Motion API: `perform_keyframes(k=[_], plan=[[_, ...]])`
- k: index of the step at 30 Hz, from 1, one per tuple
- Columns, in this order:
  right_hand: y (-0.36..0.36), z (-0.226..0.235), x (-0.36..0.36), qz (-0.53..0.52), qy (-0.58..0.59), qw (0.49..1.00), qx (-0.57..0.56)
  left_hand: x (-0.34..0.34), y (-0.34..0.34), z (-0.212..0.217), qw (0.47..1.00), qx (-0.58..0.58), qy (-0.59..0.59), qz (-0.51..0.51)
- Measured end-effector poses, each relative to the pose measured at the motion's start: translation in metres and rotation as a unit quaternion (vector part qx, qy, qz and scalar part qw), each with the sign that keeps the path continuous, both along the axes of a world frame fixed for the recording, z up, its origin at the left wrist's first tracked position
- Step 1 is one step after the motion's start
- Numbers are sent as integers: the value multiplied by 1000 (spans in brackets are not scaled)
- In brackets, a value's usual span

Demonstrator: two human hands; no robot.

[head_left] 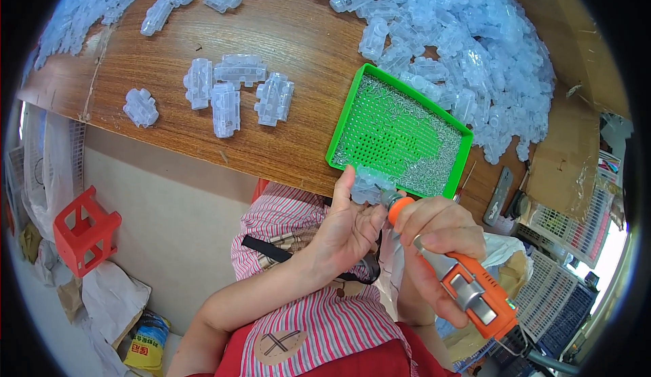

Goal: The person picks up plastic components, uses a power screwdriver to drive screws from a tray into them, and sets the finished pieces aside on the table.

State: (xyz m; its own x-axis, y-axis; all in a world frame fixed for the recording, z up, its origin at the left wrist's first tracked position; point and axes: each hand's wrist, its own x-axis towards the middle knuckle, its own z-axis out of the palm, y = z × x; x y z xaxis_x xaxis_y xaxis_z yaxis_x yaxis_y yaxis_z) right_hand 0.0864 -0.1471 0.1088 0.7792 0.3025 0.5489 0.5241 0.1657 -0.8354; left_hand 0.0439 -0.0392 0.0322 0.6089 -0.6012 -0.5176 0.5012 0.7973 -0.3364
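While left hand [344, 233] holds a housing [368, 183], right hand [442, 228] clasps an electric screwdriver [500, 301] (heaped housings [461, 45] remain beyond screw tray [348, 109]).

From where I stand, a frosty, see-through plastic piece [367, 183] with a knobbly outline sits in the fingers of the left hand [342, 234], beside the green tray [344, 123]. The orange power screwdriver [485, 302], with a silver lever along its body, slants in the right hand [439, 231], its metal nose right up against the piece, the tip hard to make out
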Motion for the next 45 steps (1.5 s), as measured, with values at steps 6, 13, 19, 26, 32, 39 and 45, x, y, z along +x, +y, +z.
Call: perform_keyframes(k=[6, 13, 19, 26, 32, 39, 45], plan=[[9, 2, 5, 8, -25, 1000, -8, 2, -5, 5, 1000, -15, 11, 3], [11, -5, 9, 38, -63, 996, -40, 1, 1, 4, 999, -26, -5, 22], [9, 3, 13, 28, 5, 1000, 3, 2, 1, 4, 998, -25, 42, 43], [-16, 38, 36, -20, 126, 977, 172, 4, 41, 55, 997, 65, -20, -33], [-34, 13, 41, -147, 139, 971, 131, 59, 96, 69, 394, 810, -433, -27], [-36, 9, 38, -163, 136, 966, 147, 99, 119, 20, 69, 860, -497, -90], [-41, 7, 35, -177, 121, 967, 134, 126, 119, 20, -20, 879, -459, -131]])
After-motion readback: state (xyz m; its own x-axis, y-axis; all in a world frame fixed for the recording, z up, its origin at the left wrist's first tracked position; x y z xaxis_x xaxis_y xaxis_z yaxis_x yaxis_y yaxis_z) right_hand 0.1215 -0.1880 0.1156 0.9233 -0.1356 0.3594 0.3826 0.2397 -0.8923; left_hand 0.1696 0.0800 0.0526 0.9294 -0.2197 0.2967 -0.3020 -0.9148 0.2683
